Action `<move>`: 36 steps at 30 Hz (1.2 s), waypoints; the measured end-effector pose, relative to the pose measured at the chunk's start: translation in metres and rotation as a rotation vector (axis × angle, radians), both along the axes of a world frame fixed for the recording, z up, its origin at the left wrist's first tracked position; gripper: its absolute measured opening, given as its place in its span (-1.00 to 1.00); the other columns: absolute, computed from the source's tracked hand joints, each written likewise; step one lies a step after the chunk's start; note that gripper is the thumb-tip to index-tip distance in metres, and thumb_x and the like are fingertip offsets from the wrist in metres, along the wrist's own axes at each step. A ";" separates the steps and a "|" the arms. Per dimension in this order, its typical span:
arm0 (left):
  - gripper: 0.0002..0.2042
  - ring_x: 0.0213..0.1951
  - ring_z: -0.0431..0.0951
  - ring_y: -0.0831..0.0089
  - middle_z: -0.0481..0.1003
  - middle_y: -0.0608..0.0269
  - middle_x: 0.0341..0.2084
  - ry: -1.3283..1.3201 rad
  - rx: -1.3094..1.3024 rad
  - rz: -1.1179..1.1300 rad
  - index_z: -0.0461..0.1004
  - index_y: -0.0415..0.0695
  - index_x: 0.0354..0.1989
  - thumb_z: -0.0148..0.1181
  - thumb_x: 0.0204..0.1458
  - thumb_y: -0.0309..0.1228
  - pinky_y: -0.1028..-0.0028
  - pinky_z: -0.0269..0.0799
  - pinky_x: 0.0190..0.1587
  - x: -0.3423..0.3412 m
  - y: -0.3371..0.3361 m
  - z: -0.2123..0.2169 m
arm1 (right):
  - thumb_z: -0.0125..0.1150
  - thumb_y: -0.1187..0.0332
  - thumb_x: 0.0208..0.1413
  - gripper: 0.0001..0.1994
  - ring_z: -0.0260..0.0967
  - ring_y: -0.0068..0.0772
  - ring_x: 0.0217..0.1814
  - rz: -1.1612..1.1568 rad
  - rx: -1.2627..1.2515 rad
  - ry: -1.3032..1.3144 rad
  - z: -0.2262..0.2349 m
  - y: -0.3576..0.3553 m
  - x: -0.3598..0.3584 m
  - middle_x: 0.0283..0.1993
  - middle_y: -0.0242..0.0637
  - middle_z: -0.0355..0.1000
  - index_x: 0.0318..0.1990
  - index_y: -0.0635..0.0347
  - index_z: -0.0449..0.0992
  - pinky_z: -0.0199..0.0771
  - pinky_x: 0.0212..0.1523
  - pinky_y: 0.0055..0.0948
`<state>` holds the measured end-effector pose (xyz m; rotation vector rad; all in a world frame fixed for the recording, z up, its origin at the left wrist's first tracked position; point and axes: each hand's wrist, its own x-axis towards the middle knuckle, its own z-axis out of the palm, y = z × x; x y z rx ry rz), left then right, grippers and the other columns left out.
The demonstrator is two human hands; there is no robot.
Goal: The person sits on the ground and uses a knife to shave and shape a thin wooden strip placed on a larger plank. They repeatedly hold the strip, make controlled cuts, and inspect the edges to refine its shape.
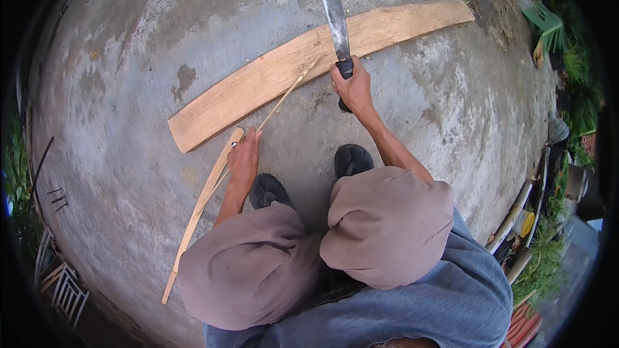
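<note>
My right hand [353, 86] is closed round the black handle of a machete [334, 16], whose broad blade points away from me above a wooden plank [258, 80]. The plank lies slantwise on the ground. In my left hand [244, 158] is a thin wooden stick [284, 98], its far tip at the plank's near edge, just left of the machete handle. A flat wooden strip [196, 219] lies beside the same hand and runs back past my left knee. Whether my left fingers touch that strip too, I cannot tell.
Stained concrete [129, 122] spreads all round. My feet in dark sandals [353, 160] stand just short of the plank. At the right edge are plants [548, 29] and several pale poles [512, 219]. A white rack [68, 293] stands at the lower left.
</note>
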<state>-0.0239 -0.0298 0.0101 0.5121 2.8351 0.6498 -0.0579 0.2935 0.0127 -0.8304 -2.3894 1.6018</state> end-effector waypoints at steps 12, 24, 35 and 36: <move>-0.78 -0.29 0.56 -0.28 0.56 -0.19 -0.41 0.003 0.045 -0.010 0.36 -0.15 -0.14 -0.04 0.43 -0.24 -0.11 0.39 -0.33 0.000 -0.002 -0.003 | 0.32 0.14 0.08 -0.59 0.59 0.19 -0.16 0.260 0.123 -0.204 -0.015 -0.003 0.012 -0.29 0.15 0.58 -0.08 0.31 0.52 0.54 -0.07 -0.01; -0.75 -0.30 0.57 -0.25 0.56 -0.19 -0.43 -0.039 -0.022 0.011 0.35 -0.16 -0.19 -0.05 0.44 -0.22 -0.09 0.41 -0.32 -0.002 -0.002 0.000 | 0.33 0.11 0.13 -0.59 0.59 0.15 -0.22 0.084 0.133 -0.093 0.007 -0.007 0.008 -0.34 0.13 0.56 -0.12 0.33 0.51 0.52 -0.17 -0.05; -0.75 -0.29 0.58 -0.25 0.58 -0.17 -0.42 -0.054 -0.057 0.010 0.36 -0.13 -0.16 -0.07 0.44 -0.21 -0.10 0.41 -0.31 -0.001 -0.006 -0.002 | 0.29 0.16 0.12 -0.66 0.57 0.17 -0.24 0.159 0.136 -0.111 0.006 -0.009 0.007 -0.36 0.07 0.57 -0.15 0.28 0.52 0.50 -0.18 -0.05; -0.76 -0.29 0.58 -0.25 0.58 -0.17 -0.42 -0.045 -0.039 -0.006 0.36 -0.13 -0.15 -0.07 0.44 -0.21 -0.10 0.41 -0.31 -0.003 -0.001 -0.003 | 0.29 0.12 0.11 -0.63 0.58 0.15 -0.20 0.362 0.264 -0.224 -0.012 0.000 0.014 -0.32 0.07 0.57 -0.13 0.28 0.52 0.50 -0.13 -0.02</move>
